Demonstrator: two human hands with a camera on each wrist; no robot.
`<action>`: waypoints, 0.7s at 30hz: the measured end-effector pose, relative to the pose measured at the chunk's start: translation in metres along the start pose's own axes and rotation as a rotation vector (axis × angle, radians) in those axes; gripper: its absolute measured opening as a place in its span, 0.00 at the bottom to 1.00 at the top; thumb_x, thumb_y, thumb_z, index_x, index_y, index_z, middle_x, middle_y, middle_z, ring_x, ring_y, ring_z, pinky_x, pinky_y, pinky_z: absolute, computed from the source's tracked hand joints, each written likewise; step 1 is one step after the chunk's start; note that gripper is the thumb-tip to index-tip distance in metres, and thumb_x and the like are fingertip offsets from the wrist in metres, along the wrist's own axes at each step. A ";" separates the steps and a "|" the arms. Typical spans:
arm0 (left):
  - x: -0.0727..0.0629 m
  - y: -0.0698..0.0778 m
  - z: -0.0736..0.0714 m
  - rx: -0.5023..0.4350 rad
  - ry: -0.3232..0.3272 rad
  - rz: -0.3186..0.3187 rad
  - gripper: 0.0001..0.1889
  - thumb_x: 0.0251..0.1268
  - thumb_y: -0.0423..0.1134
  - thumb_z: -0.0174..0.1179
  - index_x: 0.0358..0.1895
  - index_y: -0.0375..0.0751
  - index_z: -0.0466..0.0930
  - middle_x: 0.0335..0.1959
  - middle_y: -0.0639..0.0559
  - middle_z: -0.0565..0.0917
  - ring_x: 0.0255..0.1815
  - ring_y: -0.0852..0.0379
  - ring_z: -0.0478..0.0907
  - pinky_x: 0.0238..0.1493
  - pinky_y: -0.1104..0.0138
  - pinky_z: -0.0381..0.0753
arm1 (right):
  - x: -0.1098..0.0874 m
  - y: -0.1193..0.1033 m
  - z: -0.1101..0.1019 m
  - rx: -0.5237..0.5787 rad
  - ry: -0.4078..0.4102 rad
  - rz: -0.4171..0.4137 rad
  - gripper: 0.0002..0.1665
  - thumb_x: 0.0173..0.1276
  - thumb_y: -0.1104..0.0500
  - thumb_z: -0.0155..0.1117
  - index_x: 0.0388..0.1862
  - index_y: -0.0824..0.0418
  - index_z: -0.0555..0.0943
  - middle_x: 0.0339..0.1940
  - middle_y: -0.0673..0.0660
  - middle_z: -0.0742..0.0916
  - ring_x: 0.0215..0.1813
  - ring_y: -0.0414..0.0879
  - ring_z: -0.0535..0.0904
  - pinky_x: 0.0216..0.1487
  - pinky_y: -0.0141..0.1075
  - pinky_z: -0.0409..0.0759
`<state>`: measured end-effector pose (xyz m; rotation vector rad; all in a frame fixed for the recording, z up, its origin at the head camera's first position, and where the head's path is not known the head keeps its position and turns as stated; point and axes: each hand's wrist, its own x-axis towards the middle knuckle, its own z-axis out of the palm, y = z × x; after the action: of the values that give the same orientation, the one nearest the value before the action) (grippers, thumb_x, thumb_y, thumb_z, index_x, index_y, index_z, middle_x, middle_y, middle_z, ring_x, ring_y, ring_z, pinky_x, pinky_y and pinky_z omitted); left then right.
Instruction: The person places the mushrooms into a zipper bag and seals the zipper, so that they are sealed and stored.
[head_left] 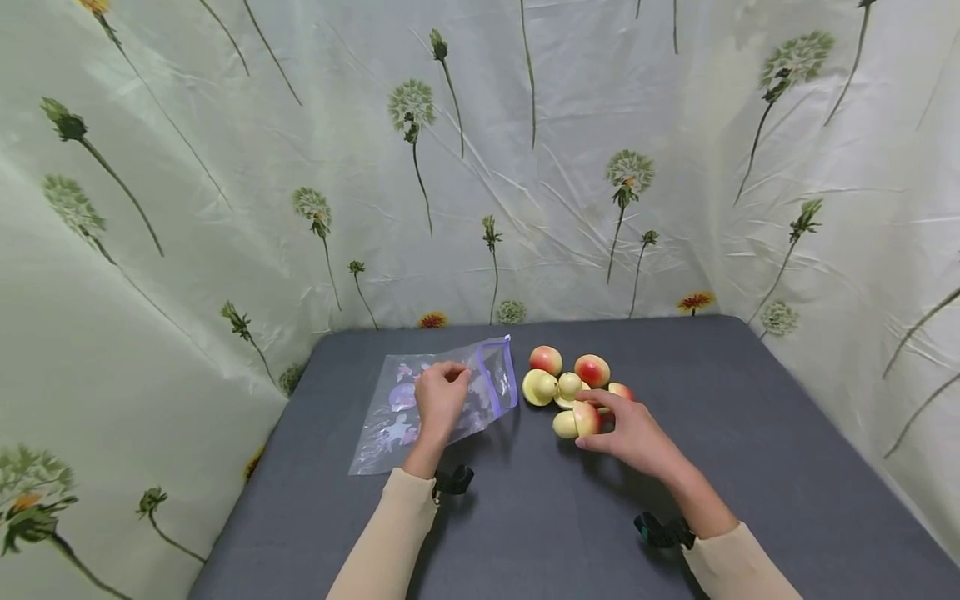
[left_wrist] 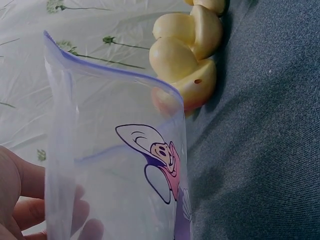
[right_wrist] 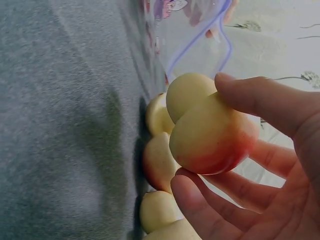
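Note:
My left hand (head_left: 441,398) pinches the upper layer of a clear zip bag (head_left: 382,458) with purple seal strips and cartoon prints. In the left wrist view the bag (left_wrist: 110,115) stands with its mouth parted, and some fingertips show through the plastic. My right hand (head_left: 633,432) holds a yellow-and-red fruit half (right_wrist: 215,135) with a round pale knob on its flat side, between thumb and fingers. It appears raised off the cloth in the right wrist view. Behind it lie similar fruit halves, including a pale-faced one (head_left: 536,388) and a red-backed one (head_left: 592,370).
A dark grey cloth (head_left: 525,525) covers the table. Behind and at the sides hangs a pale curtain (head_left: 480,183) printed with dandelions. Another red-backed fruit half (head_left: 545,359) lies at the back of the group, right of the bag's mouth. Both wrists carry dark camera straps.

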<state>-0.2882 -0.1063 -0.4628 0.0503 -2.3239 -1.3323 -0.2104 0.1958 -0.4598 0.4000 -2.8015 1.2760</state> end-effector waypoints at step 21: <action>0.004 0.006 -0.013 0.016 -0.050 0.043 0.04 0.63 0.36 0.70 0.37 0.40 0.91 0.30 0.52 0.85 0.31 0.52 0.81 0.34 0.55 0.79 | 0.015 -0.036 -0.007 0.060 0.053 -0.055 0.38 0.54 0.53 0.82 0.64 0.49 0.79 0.57 0.49 0.82 0.49 0.50 0.83 0.46 0.43 0.81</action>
<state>-0.2853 -0.1147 -0.4505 -0.0286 -2.3639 -1.3086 -0.2167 0.1751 -0.4266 0.4356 -2.6949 1.3412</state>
